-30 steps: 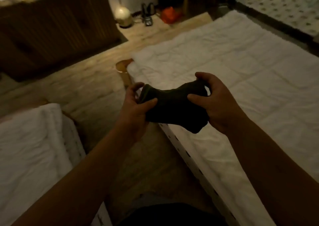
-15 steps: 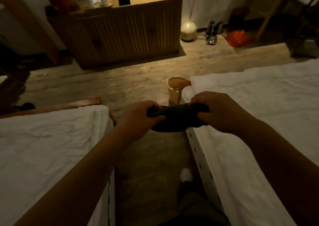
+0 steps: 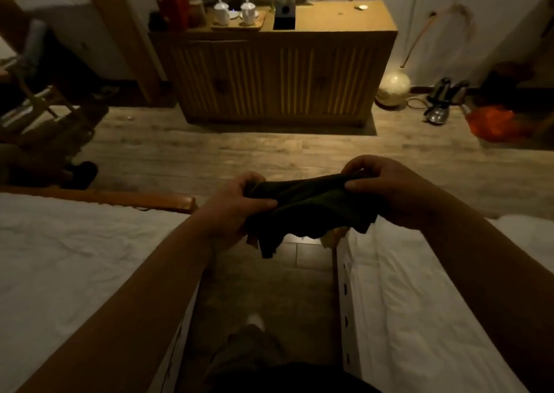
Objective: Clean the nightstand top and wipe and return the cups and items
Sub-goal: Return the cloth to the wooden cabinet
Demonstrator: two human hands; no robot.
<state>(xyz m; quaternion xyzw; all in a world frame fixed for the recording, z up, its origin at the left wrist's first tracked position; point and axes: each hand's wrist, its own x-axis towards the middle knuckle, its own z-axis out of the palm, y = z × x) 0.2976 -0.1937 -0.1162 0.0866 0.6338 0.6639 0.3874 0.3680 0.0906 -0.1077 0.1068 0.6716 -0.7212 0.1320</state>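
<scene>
Two beds [image 3: 75, 257] flank a floor aisle; cabinet [image 3: 275, 74] ahead, its surface carrying two lidded cups [image 3: 221, 12] on a tray. Left hand [image 3: 236, 203] and right hand [image 3: 386, 191] each grip an end of a dark cloth [image 3: 311, 209], midair over the aisle.

You will find no writing, label, brand or number that can be read anywhere here; the room is too dim.

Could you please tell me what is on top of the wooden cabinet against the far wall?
On the wooden cabinet sits a tray with two white lidded cups, a dark box beside it. Other items at left are too dim to identify.
</scene>
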